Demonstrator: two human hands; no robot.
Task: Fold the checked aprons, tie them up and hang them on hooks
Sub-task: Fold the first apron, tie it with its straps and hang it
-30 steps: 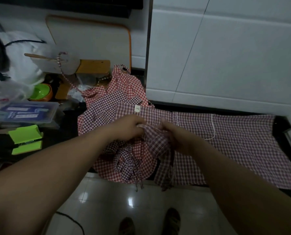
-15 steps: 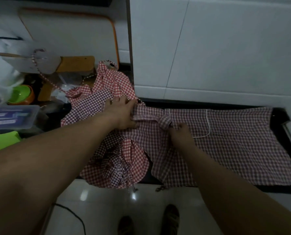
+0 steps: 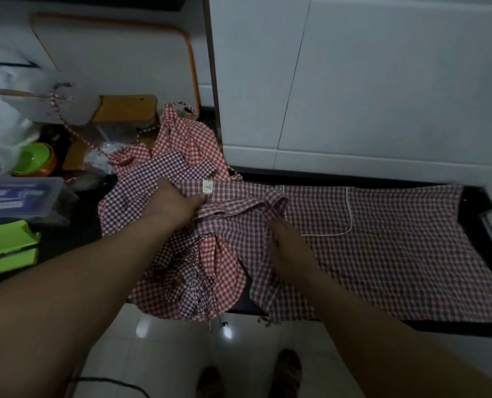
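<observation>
Along counter (image 3: 473, 219), apron (image 3: 396, 239) lengthwise, left-right.

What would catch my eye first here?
The big checked apron spread across the dark counter, right of centre, dominates. Both hands work its bunched left end: the left hand presses near a white label, the right hand digs into a fold. A bright green bowl stands far left.

Home kitchen: black counter (image 3: 75, 225) centre left, white tiled wall (image 3: 382, 81) upper right, cutting board (image 3: 109, 61) upper left, green bowl (image 3: 31, 159) far left.
</observation>
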